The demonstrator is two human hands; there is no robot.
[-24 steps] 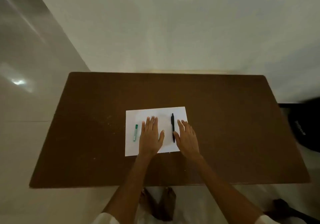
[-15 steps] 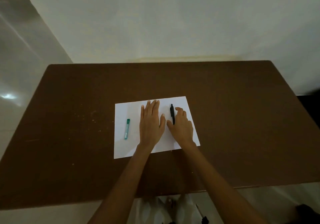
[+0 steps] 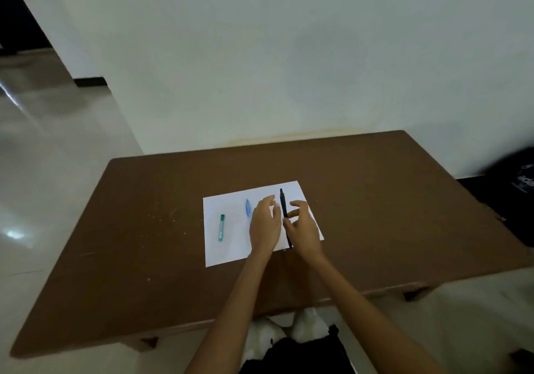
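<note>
Right grip (image 3: 303,226) closed on the pen (image 3: 283,200) mid-barrel, thumb against forefinger, presumably for lifting it off the paper (image 3: 225,252) on the table (image 3: 144,243). Left grip (image 3: 264,225) loosely curled, empty, just beside, likely to assist. Unclear whether lifted or resting. Blue item (image 3: 248,207) too blurred to identify; green tube (image 3: 221,227) well apart.

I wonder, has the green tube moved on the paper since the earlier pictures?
No: the green tube still lies lengthwise near the left edge of the paper.
</note>
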